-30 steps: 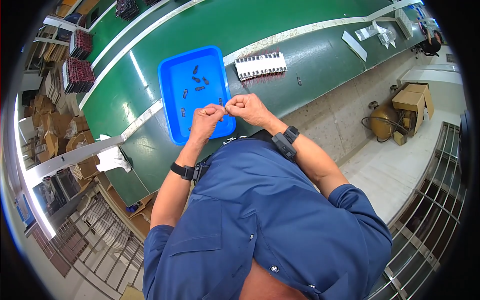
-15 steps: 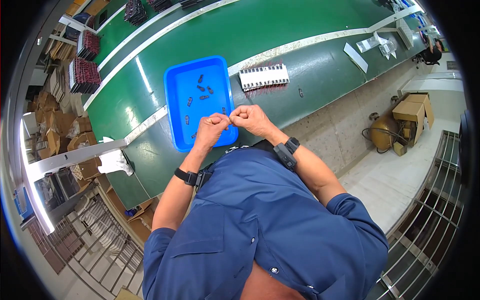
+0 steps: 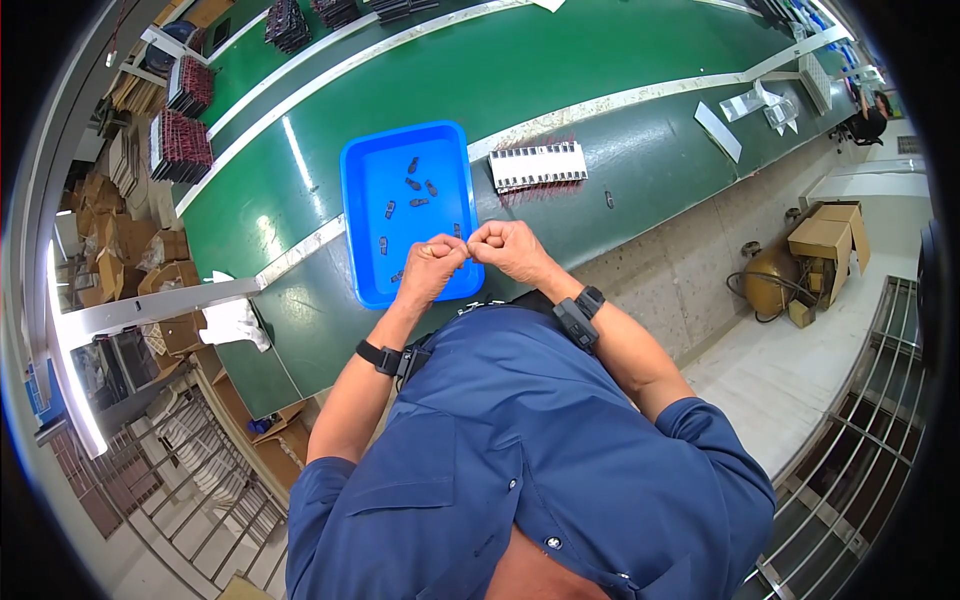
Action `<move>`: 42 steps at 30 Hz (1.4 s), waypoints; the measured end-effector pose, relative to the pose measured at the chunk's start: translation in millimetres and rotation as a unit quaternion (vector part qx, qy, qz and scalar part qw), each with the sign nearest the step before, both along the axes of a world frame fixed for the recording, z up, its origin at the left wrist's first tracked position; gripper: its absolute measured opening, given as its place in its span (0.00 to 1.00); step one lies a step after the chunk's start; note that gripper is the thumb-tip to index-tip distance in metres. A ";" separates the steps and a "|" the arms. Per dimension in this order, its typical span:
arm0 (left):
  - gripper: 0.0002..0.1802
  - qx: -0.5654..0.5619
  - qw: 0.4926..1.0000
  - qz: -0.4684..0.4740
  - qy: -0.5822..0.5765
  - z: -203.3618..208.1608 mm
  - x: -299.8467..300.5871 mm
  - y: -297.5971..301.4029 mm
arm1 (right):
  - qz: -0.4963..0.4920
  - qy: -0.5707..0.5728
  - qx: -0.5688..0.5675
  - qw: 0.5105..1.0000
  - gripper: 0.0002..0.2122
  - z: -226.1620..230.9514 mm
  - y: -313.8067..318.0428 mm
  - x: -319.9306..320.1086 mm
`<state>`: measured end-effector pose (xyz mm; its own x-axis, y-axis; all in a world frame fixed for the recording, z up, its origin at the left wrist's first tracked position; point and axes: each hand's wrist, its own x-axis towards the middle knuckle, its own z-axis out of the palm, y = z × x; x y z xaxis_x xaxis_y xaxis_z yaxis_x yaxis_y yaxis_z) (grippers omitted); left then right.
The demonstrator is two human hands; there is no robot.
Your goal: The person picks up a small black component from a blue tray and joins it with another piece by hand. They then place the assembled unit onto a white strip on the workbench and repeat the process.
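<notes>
My left hand (image 3: 432,269) and my right hand (image 3: 511,251) meet above the near right part of a blue plastic tray (image 3: 352,220). The fingertips of both are pinched close together. Whatever they hold is too small and hidden to make out. Inside the tray lie several small dark parts, among them one dark part (image 3: 383,245) near the left wall and another (image 3: 413,164) toward the far end. To the right of the tray rests a white strip with a row of dark slots (image 3: 540,167), thin red wires sticking out along both long sides.
A single small dark part (image 3: 609,200) lies on the green table (image 3: 640,150) right of the strip. Farther right are a white panel (image 3: 718,132) and clear plastic bags (image 3: 770,108). White gloves (image 3: 235,322) lie at the left edge. Stacks of red-wired strips (image 3: 181,146) stand far left.
The view has shifted slightly, so the tray and table sit a little lower and farther right. Both hands stay pinched together over the tray, with only slight finger movement.
</notes>
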<state>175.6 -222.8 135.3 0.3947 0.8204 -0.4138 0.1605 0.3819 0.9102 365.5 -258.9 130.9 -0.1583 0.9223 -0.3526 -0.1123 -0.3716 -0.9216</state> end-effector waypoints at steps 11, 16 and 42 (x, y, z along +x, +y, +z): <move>0.10 0.001 0.999 0.030 -0.022 -5.0 2.5 9.8 | -0.012 0.081 -0.045 0.996 0.08 -1.5 4.3 -3.6; 0.08 -0.040 0.987 0.131 -0.090 -2.4 6.7 7.4 | 0.008 0.141 -0.106 0.984 0.10 -4.5 1.1 -20.9; 0.06 -0.155 0.974 0.152 -0.066 -28.9 -53.5 -54.7 | 0.220 -0.062 -0.086 0.970 0.10 -40.8 -14.6 -44.5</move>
